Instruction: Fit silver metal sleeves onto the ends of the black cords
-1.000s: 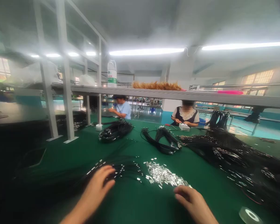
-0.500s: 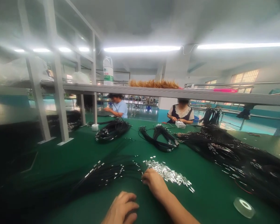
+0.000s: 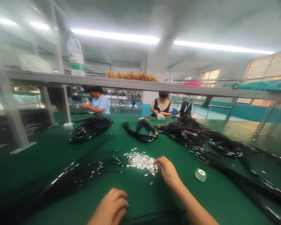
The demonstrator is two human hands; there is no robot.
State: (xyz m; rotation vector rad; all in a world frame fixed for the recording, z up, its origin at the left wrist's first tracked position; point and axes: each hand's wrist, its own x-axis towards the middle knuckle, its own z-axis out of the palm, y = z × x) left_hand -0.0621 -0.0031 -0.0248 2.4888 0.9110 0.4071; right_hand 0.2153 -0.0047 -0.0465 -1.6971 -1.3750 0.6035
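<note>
My right hand (image 3: pixel 168 171) is at the right edge of a heap of small silvery pieces (image 3: pixel 141 162), fingers bent down and touching the outermost ones. I see nothing held in it, though its fingertips are partly hidden. My left hand (image 3: pixel 111 206) hovers or rests low at the front of the green table (image 3: pixel 135 190), its fingers loosely bent and somewhat apart, with nothing visible in them. Left of the heap, a fanned bundle of thin black cables (image 3: pixel 84 175) lies with silvery ends towards the pieces. One or two loose pieces lie just in front of the heap.
A roll of clear tape (image 3: pixel 200 174) lies right of my right arm. Coiled black cables (image 3: pixel 91 128) and more bundles (image 3: pixel 189 131) lie farther back and right. A grey shelf (image 3: pixel 131 82) crosses above the table. Two people sit beyond it.
My view has turned to the right. My right hand has moved from the heap's left front to its right edge, and the heap is more compact. My left hand stays low at the front.
</note>
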